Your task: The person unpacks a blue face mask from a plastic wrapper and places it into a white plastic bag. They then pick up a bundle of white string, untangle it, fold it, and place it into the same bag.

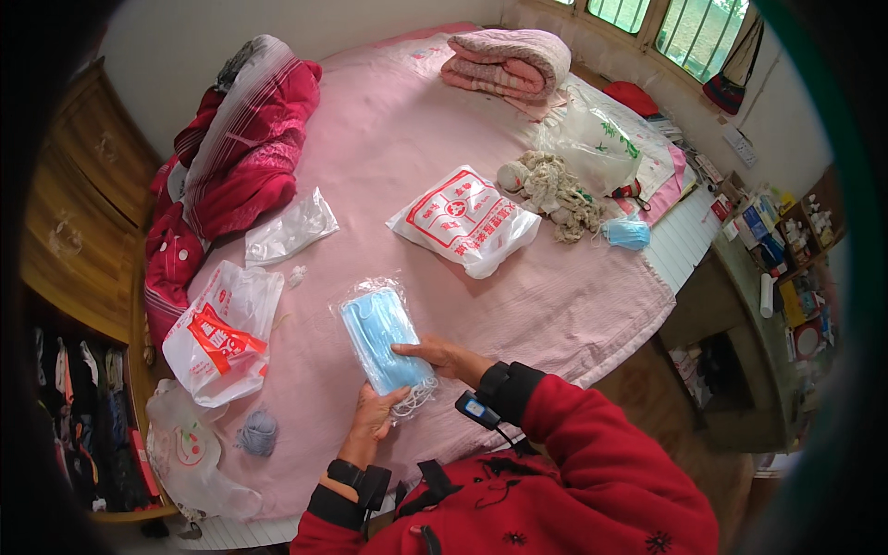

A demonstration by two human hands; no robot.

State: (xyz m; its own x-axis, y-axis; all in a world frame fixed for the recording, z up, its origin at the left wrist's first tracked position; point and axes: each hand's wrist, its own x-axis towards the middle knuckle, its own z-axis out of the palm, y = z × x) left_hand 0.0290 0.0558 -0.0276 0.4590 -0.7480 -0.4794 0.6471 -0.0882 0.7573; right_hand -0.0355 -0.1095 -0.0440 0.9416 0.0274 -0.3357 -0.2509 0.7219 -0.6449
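A clear plastic pack of blue face masks (pixel 375 328) is between my hands above the pink bed sheet, its white ear loops bunched at the near end. My left hand (pixel 373 413) grips the pack's lower edge, thumb on top. From the right side my right hand (pixel 442 356) holds it, with the thumb across the front and the other fingers mostly hidden. Beyond the pack lies a white plastic bag with red print (pixel 467 222). To the left is another white and red bag (pixel 227 333), and near it a ball of grey-blue yarn (pixel 257 433).
A crumpled clear bag (pixel 291 228) lies near a heaped red quilt (pixel 245 139). At the back sits a folded pink quilt (pixel 513 65). Blue masks (pixel 627 233) rest by a crumpled beige cloth (pixel 560 194). A cluttered desk (pixel 740 305) stands right, a wooden wardrobe (pixel 79 222) left.
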